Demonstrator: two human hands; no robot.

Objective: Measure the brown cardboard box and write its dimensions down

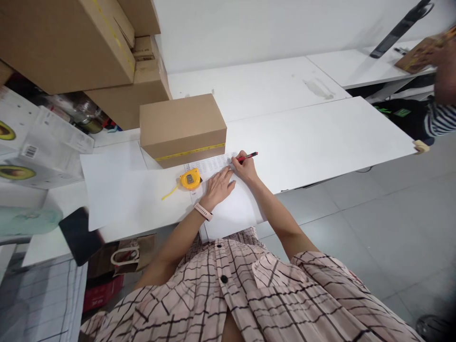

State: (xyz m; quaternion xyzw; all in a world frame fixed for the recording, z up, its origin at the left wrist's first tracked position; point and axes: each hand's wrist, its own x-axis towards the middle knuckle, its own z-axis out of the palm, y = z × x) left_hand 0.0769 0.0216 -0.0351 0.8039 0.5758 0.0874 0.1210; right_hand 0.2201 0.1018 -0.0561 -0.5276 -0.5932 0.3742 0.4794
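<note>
My right hand is closed around a red and black pen, its tip down by a printed sheet with rows of small text along the upper part. Flat on that sheet rests my left hand, fingers stretched out, a pink band on its wrist. Just left of it lies a yellow tape measure, a short length of yellow tape pulled out. Behind the sheet stands a closed cardboard box with a yellow measuring strip along its front face. The pen's tip is hidden by my fingers.
Large cardboard boxes are stacked at the back left, beside white cartons with avocado pictures. Blank paper and a dark tablet-like object lie left. At far right, another person's hand is near a brown box.
</note>
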